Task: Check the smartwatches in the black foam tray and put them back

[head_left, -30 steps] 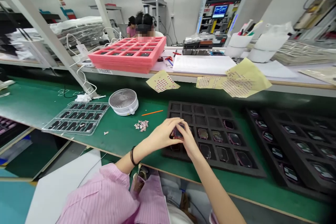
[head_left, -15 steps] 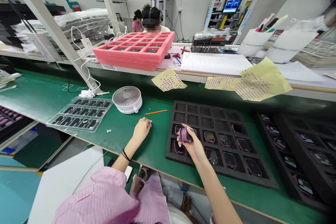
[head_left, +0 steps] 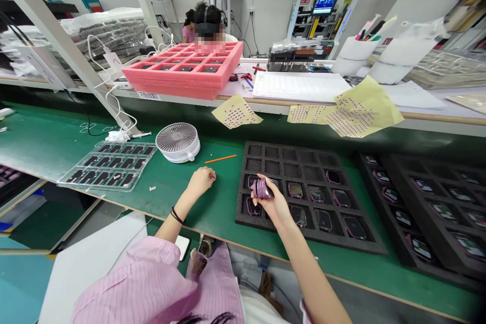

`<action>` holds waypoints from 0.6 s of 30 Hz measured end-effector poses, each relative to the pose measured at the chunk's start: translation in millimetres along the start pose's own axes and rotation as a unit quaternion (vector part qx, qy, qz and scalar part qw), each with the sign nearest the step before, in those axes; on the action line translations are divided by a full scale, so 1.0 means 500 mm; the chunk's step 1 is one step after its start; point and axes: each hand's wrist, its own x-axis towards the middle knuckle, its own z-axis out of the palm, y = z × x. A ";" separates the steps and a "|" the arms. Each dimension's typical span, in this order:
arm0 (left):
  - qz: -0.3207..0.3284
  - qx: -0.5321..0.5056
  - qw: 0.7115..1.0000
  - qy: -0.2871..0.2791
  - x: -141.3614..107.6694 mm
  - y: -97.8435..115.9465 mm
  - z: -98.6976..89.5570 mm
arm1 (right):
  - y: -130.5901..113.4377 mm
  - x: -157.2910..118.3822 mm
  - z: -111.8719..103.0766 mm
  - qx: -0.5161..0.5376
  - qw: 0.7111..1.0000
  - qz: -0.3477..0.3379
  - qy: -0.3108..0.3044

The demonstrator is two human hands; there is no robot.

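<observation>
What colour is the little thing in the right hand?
The small case is purplish pink; head view.

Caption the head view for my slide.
Right hand holds a pink-framed device over a black foam tray; left hand rests on green matting.

Pink-striped shirt [head_left: 132, 283], salmon-pink foam tray [head_left: 182, 72]

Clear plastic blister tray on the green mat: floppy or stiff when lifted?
Thin-looking, so probably light and a bit flexible, though the moulded pockets of this clear plastic blister tray should stiffen it. Lying flat on the green mat, it would likely slide, not tip, if pushed. Dark pieces in its open pockets might shift if tilted.
</observation>
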 end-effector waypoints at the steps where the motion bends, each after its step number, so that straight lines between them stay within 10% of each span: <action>1: 0.008 -0.007 1.000 0.008 -0.003 0.005 -0.006 | 0.000 0.000 -0.001 0.002 1.000 -0.001 -0.002; 5: 0.148 -0.135 0.976 0.079 -0.029 0.048 -0.037 | -0.005 -0.001 0.001 0.014 0.999 0.012 -0.031; 10: 0.337 -0.296 0.894 0.010 -0.069 0.128 -0.072 | -0.022 -0.021 0.022 0.051 0.990 0.073 -0.107; 18: 0.416 -0.285 0.863 -0.019 -0.082 0.175 -0.090 | -0.046 -0.051 0.046 0.047 0.986 0.100 -0.128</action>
